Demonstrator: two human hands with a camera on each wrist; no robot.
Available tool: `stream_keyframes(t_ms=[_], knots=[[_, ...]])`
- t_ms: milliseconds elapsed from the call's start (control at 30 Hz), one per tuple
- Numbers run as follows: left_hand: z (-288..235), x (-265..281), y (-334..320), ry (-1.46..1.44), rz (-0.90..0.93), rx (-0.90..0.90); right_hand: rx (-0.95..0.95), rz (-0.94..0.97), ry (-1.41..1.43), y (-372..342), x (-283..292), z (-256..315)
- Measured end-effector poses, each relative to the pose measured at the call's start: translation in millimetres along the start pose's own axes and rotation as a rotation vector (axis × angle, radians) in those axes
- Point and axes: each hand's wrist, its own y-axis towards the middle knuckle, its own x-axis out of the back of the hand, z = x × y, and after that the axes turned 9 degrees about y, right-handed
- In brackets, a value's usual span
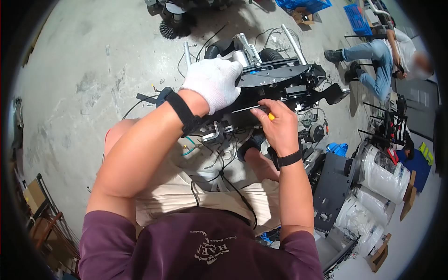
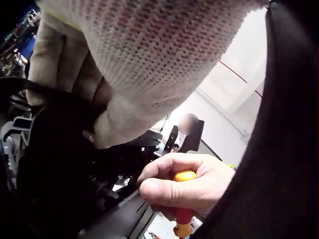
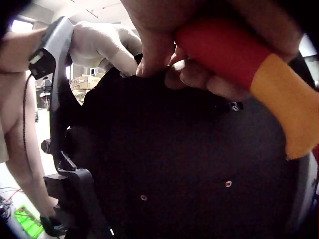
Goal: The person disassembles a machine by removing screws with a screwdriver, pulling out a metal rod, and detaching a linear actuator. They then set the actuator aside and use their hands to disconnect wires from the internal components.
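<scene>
A white knitted glove covers my left hand [image 1: 212, 84], whose fingers curl over the top of a black machine assembly [image 1: 275, 77]. In the left wrist view, the gloved fingers [image 2: 62, 64] bend down round a dark part, with the thumb facing them. My bare right hand [image 1: 282, 128] is at the assembly's near side. It grips a red-and-yellow tool handle [image 3: 219, 50] lying across the palm, its working end hidden. Thumb and forefinger come together near the edge of a black panel [image 3: 189, 149], which bears small screws.
Cables and a metal bracket [image 1: 214, 135] are beneath the assembly, between the person's legs. Silver tubes [image 1: 293, 44] stick up behind it. A seated person [image 1: 378, 56] is at the far right. Plastic-wrapped items [image 1: 382, 172] stand on the right, and a brush-like wheel [image 1: 172, 28] is at the back.
</scene>
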Motion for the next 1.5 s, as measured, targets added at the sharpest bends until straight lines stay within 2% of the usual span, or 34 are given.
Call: stream_keyframes(t_ms=[100,200,233,300,367,433,500,567,600,700,900,967,1000,1067,1100,1167,1233,1267,1367,1400,1500], knots=[[3,-3,1,-0.005,-0.026,-0.011,0.058,-0.029,0.023,-3,-4,-6],[4,12,4,-0.008,0.134,-0.012,-0.053,0.009,0.097,-10,-3,-1],[5,13,3,-0.007,0.138,-0.011,-0.056,0.011,0.099,-16,-4,-5],[6,13,0,-0.012,0.078,-0.047,-0.088,-0.206,0.259,-37,-6,-20],[12,27,1,-0.07,0.142,-0.047,-0.247,-0.325,0.487,-54,-4,-28],[22,40,0,-0.207,0.096,-0.015,-0.321,-0.44,0.696,-64,-16,-57],[33,39,2,-0.214,-0.007,0.007,-0.421,-0.592,0.928,-71,-37,-98],[39,43,10,-0.179,-0.01,0.121,-0.651,-0.655,0.981,-72,-50,-130],[42,40,13,-0.088,-0.072,0.111,-0.725,-0.679,1.012,-74,-58,-147],[40,34,19,-0.057,-0.099,0.079,-0.929,-0.709,1.035,-89,-84,-203],[28,35,19,-0.107,-0.097,0.077,-1.064,-0.508,0.951,-138,-139,-247],[20,41,18,-0.207,-0.018,0.214,-1.079,-0.308,0.901,-165,-162,-277],[21,39,19,-0.199,-0.013,0.214,-1.086,-0.222,0.86,-177,-177,-291],[28,33,23,-0.107,-0.087,0.112,-1.113,-0.295,0.881,-182,-183,-290],[29,33,23,-0.097,-0.079,0.105,-1.144,-0.371,0.892,-185,-186,-290],[29,30,23,-0.117,-0.083,0.079,-1.165,-0.393,0.855,-185,-189,-297],[24,30,26,-0.095,-0.068,0.098,-1.085,-0.009,0.571,-184,-186,-320],[27,29,26,-0.105,-0.064,0.106,-0.981,0.126,0.385,-189,-197,-345],[39,18,27,-0.089,-0.1,0.053,-1.085,-0.004,0.31,-182,-213,-323],[39,18,26,-0.114,-0.082,0.073,-1.063,0.024,0.191,-174,-206,-302],[40,13,27,-0.13,-0.055,0.083,-1.087,0.039,0.167,-159,-190,-263]])
